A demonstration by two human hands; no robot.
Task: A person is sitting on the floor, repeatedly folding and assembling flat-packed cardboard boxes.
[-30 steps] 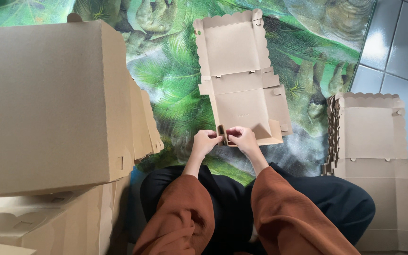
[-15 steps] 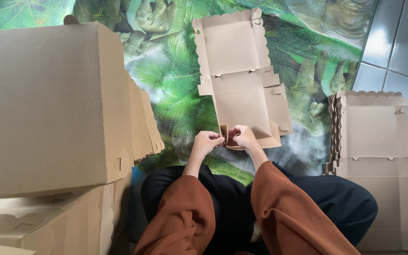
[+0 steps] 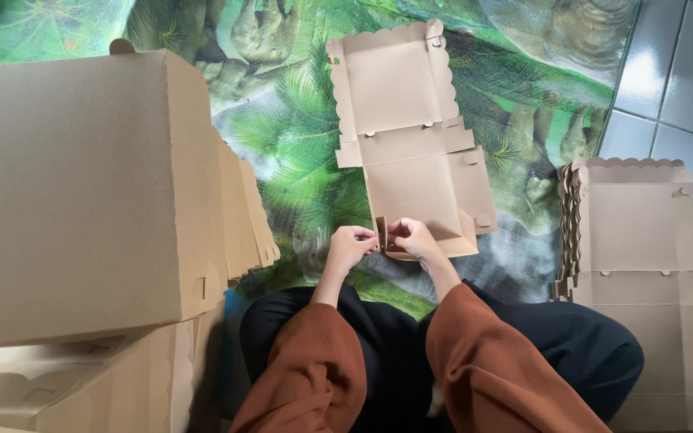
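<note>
Cardboard is filling most of the head view. A person in rust-brown sleeves and dark trousers is sitting on a mat printed with green leaves (image 3: pixel 298 168), and a flat box blank (image 3: pixel 415 136) is lying open on this mat in front of the knees. The blank is having a scalloped edge along its far panel and small tabs on its sides.

The left hand (image 3: pixel 352 247) is closing its fingers on a short flap at the near left corner of the blank, and this flap is standing up from the mat. The right hand (image 3: pixel 413 237) is pinching the near edge just beside it, thumb and fingers pressed together on the cardboard. Both hands are almost touching each other at this corner. How the flap is folded between the fingers I cannot tell well, because the hands are covering it.

On the person's left side, a pile of folded boxes (image 3: pixel 82 192) is standing high and near to the camera, with more boxes under it. On the right side, a stack of flat blanks (image 3: pixel 639 232) is lying partly on the mat and partly on the grey tiled floor (image 3: pixel 675 88). This stack is well apart from the hands. Light is reflecting on one tile at the upper right.
</note>
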